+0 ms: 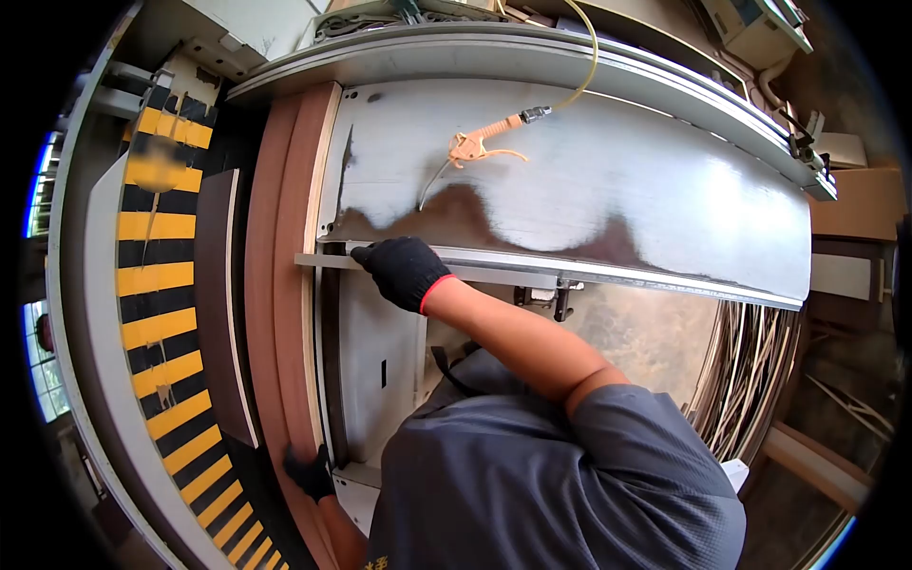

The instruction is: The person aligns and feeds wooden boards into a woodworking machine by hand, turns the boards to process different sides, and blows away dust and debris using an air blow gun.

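Observation:
My right hand (404,274), in a black glove with a red cuff, is closed at the near edge of the metal table. Its fingers are around a pale flat strip (318,260), whose end crosses the edge of the reddish-brown boards (285,237). The boards lie side by side, with a light edge toward me. Lower down, my left hand (309,472), also black-gloved, is at the boards' near edge; motion blurs its fingers. An orange air blow gun (483,141) on a yellow hose lies on the metal table (589,161), beyond my right hand.
Yellow-and-black hazard stripes (157,280) run along the machine at left, with a dark brown panel (220,304) beside them. Thin offcut strips (750,370) are bundled at right. A long metal rail (532,43) borders the table's far side. Cardboard boxes (860,204) stand at far right.

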Demonstrator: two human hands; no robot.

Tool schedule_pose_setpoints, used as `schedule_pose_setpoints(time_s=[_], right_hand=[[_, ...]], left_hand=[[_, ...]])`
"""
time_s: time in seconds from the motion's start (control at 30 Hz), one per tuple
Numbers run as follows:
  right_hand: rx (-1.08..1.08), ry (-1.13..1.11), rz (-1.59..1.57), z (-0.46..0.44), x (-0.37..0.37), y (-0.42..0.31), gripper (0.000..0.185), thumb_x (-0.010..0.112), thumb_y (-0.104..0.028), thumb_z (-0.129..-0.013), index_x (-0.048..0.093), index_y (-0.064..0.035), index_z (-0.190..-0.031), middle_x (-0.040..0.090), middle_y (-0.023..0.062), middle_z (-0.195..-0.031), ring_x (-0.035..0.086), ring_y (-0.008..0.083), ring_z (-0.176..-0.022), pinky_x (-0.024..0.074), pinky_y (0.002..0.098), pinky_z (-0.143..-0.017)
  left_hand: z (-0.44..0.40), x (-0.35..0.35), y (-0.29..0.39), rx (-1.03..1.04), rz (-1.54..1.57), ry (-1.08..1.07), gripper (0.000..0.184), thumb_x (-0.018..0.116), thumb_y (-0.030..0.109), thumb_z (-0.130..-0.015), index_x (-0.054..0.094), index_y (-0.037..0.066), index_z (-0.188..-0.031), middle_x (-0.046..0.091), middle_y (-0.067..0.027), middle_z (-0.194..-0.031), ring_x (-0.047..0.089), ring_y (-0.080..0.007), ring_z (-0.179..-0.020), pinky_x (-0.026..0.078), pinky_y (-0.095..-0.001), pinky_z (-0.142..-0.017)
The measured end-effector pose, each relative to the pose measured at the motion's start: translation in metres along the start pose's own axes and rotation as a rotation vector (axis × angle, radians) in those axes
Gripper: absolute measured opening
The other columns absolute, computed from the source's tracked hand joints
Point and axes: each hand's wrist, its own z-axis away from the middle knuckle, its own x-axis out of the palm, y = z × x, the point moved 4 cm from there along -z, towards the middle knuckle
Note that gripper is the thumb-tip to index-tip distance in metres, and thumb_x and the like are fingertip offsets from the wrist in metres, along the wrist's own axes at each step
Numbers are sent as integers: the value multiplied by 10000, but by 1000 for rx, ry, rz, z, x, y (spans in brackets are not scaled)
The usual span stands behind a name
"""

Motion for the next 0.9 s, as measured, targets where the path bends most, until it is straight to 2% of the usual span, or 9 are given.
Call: schedule_pose_setpoints(time_s=[0.13,0.23,0.3,0.57,0.6,0.7,0.77,0.83,0.9], right_hand=[[-32,40,-15,5,0,3,295,560,-55,-845,687,-80,-1110,718,180,-913,704,385,-845,556,510,-716],[-94,77,-40,-2,7,5,397,559,-91,-866,644,-93,-1254,714,201,-977,689,400,-891,552,500,-782],[-101,43,-79,2,0,2,462,532,-42,-857,618,-94,-1308,710,189,-984,686,392,-911,544,506,-801],[-48,-75,68,2,-3,1,381,590,-167,-892,611,-136,-1271,715,169,-1048,686,387,-910,538,532,-771],[-54,-75,49,2,-9,-4,407,607,-169,-884,597,-131,-1289,712,171,-1077,685,387,-936,537,530,-802],[-42,-48,23,1,-12,-13,528,672,-150,-823,574,-99,-1339,661,204,-1216,640,410,-1083,516,505,-931],[-313,116,198,-11,-6,-32,607,715,-91,-738,583,-76,-1331,560,175,-1378,489,377,-1319,423,477,-1087],[-465,69,175,-23,17,-54,632,733,-119,-743,572,-71,-1352,548,199,-1384,490,385,-1319,406,507,-1105],[-691,-101,98,-36,41,-87,682,761,-174,-761,544,-63,-1397,522,206,-1429,486,373,-1332,396,508,-1117]], left_hand=[[2,-13,19,-101,101,-82,935,965,443,-589,591,32,-1342,593,-200,-1301,500,-384,-1257,412,-491,-1067],[-6,-7,17,39,16,-10,954,987,416,-555,590,12,-1322,565,-200,-1287,501,-388,-1239,406,-486,-1071],[1,-13,18,-48,101,-22,951,973,448,-556,595,9,-1310,586,-204,-1240,513,-398,-1210,406,-490,-1062],[1,-20,33,-180,119,-159,946,963,424,-529,590,53,-1316,564,-227,-1286,498,-415,-1239,422,-506,-1056],[1,-17,30,-151,125,-117,968,939,511,-499,620,65,-1297,635,-226,-1222,546,-429,-1206,431,-530,-1056],[11,-14,28,-185,145,-40,992,932,539,-494,615,66,-1306,637,-220,-1230,553,-423,-1200,422,-538,-1058],[9,-31,42,-167,128,-8,926,926,546,-503,641,61,-1240,654,-216,-1183,578,-420,-1156,446,-532,-1023],[-5,-48,56,-132,115,15,864,921,552,-512,667,57,-1174,670,-212,-1135,603,-418,-1112,470,-526,-988],[-8,-57,66,-14,98,6,685,915,527,-543,687,57,-987,693,-204,-971,659,-385,-965,529,-487,-857]])
